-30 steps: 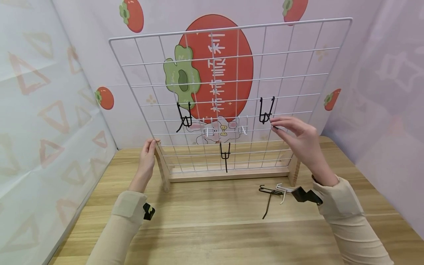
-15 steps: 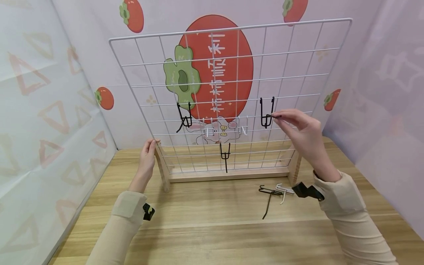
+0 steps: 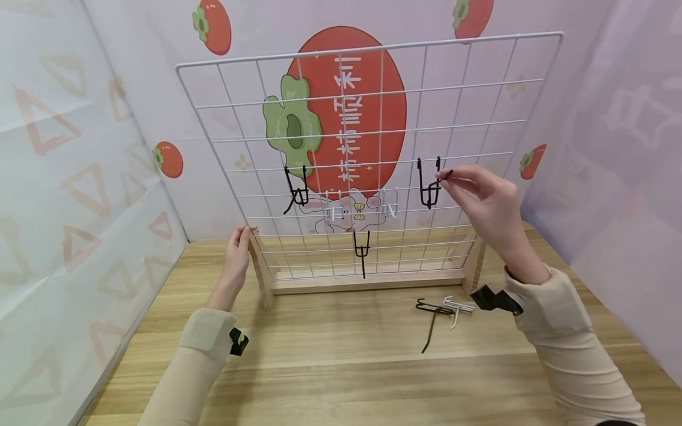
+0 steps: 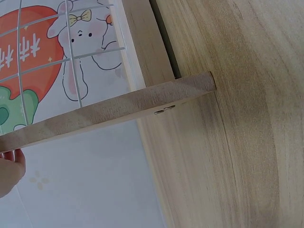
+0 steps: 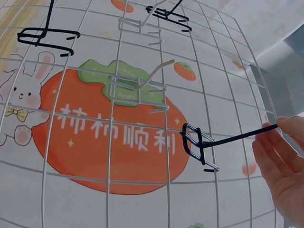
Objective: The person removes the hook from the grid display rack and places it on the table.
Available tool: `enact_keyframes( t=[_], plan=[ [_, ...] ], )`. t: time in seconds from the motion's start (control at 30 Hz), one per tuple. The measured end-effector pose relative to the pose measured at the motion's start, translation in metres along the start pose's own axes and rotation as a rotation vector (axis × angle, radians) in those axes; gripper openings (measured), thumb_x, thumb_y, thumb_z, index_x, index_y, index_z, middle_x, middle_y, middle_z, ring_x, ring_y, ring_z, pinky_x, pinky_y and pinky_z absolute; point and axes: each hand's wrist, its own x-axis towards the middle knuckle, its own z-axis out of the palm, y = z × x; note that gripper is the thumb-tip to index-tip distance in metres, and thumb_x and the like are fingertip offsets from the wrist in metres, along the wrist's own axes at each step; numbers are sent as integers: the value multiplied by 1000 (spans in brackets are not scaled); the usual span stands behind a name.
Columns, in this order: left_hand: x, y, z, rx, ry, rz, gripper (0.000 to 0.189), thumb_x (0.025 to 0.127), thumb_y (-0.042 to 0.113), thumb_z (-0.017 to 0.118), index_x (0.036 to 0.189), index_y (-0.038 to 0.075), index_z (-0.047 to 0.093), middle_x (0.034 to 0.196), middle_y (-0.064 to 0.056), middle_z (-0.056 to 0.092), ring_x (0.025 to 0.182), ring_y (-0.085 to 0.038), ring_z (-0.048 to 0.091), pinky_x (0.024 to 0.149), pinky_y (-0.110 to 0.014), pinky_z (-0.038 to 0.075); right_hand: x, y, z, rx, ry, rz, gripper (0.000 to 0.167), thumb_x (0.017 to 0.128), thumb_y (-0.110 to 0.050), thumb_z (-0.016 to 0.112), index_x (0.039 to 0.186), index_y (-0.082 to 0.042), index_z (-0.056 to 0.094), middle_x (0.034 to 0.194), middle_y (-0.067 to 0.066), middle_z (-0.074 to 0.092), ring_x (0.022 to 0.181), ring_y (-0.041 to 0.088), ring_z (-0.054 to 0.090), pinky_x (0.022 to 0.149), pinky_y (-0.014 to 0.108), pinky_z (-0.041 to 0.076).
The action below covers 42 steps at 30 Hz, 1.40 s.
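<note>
My right hand point(image 3: 487, 207) pinches the free end of a black wire display hook point(image 5: 237, 137) between thumb and fingers. The hook's bracket sits on the white wire grid point(image 3: 373, 49), right of the middle, and its prong sticks out toward the hand. At the left, my left hand point(image 3: 236, 254) grips the upper end of the stand's wooden leg point(image 4: 118, 105), its fingertips curled against the wood. Two more black hooks hang on the grid, a left hook point(image 3: 301, 196) and a lower middle hook point(image 3: 363, 251). Between them hang two white hooks, a left one point(image 3: 334, 212) and a right one point(image 3: 391, 210).
On the wooden table point(image 3: 341, 378), in front of the stand's right foot, lie a loose black hook point(image 3: 430, 328) and a loose white hook point(image 3: 456, 315), close together. A wooden crossbar point(image 3: 367, 283) runs along the grid's bottom. Behind it hangs a printed backdrop point(image 3: 351, 118).
My right hand has risen, swinging the pinched hook's prong from slanting downward to slanting upward. The bracket's lower part dropped slightly on the grid. My left hand has stayed on the leg.
</note>
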Motion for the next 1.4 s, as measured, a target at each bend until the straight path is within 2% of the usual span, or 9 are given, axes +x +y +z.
enact_keyframes(
  t=[0.23, 0.4, 0.67, 0.93, 1.23, 1.4],
  plan=[
    [0, 1, 0, -10, 2, -24, 24, 97, 19, 32, 106, -1, 42, 111, -2, 42, 116, -11, 31, 101, -27, 21, 4, -3, -1, -35, -2, 17, 22, 73, 21, 56, 93, 14, 59, 93, 1, 64, 88, 12, 60, 80, 22, 46],
    [-2, 3, 0, -4, 2, -15, 21, 97, 21, 33, 102, 4, 44, 109, -1, 43, 116, -11, 31, 102, -27, 21, 8, -2, -1, -33, 12, 16, 21, 73, 20, 57, 93, 14, 60, 92, 1, 64, 88, 12, 60, 80, 22, 46],
    [-1, -1, -1, 17, 13, -23, 16, 96, 26, 35, 98, 14, 46, 104, 8, 44, 117, -13, 31, 102, -30, 21, 14, -2, 0, -89, 17, 5, 21, 72, 20, 58, 92, 13, 60, 90, 3, 65, 86, 9, 61, 78, 21, 47],
    [1, -2, -1, 23, 6, -23, 20, 97, 23, 34, 103, 7, 44, 108, 2, 43, 118, -13, 31, 102, -28, 21, 18, -1, -1, -84, 29, -14, 20, 73, 18, 59, 92, 14, 60, 91, -3, 64, 86, 10, 61, 77, 21, 47],
    [2, -1, 0, 13, 14, -31, 20, 97, 18, 33, 105, 4, 45, 110, -1, 42, 113, -10, 32, 101, -28, 22, 24, -7, -2, -58, 73, 17, 17, 75, 16, 58, 91, 13, 60, 90, -3, 64, 85, 10, 61, 78, 22, 47],
    [1, -3, -1, 14, -2, 17, 25, 96, 26, 37, 104, 5, 47, 109, 0, 44, 116, -14, 32, 102, -32, 21, 25, -9, -3, -61, 102, 33, 17, 75, 15, 59, 92, 13, 60, 90, -2, 64, 86, 10, 60, 79, 21, 47]
  ],
)
